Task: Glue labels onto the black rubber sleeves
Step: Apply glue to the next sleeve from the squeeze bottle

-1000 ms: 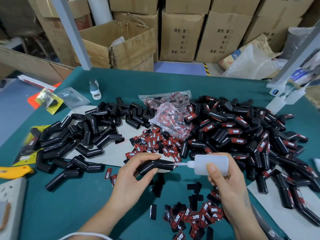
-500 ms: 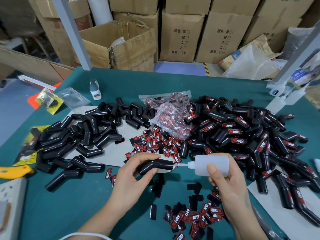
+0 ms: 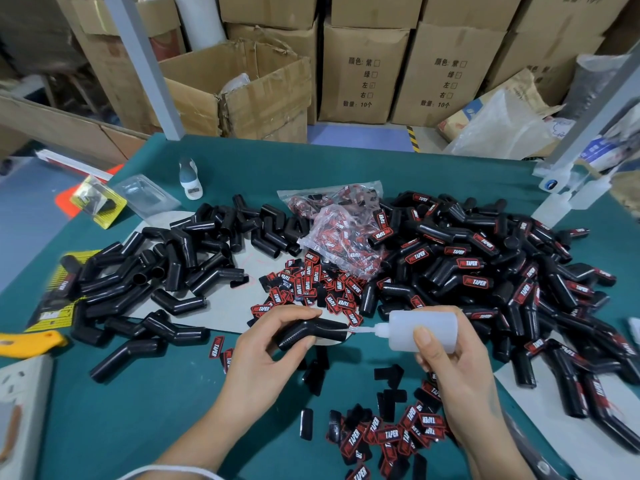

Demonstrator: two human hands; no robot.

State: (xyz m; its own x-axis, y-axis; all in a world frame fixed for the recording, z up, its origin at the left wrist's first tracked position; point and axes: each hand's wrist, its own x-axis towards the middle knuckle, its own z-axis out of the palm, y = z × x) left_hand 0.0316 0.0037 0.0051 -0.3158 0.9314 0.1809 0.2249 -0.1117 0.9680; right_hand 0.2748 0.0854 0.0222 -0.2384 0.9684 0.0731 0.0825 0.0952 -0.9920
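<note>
My left hand point(image 3: 268, 355) grips a bent black rubber sleeve point(image 3: 311, 332) above the green table. My right hand point(image 3: 453, 372) holds a translucent glue bottle point(image 3: 420, 330) sideways, its thin nozzle touching the sleeve's right end. A pile of unlabelled sleeves point(image 3: 156, 275) lies to the left. A larger pile of sleeves with red-and-black labels point(image 3: 485, 271) fills the right. Loose labels point(image 3: 311, 289) are scattered beyond my hands, and more loose labels point(image 3: 391, 434) lie near my right wrist.
Plastic bags of labels point(image 3: 343, 233) sit at table centre. A small white bottle point(image 3: 189, 178) and clear blister packs point(image 3: 145, 199) stand at the back left. A yellow cutter point(image 3: 27, 342) lies at the left edge. Cardboard boxes point(image 3: 363, 71) line the far side.
Almost nothing differs; the bottle nozzle stays at the sleeve's end and both hands hold their places.
</note>
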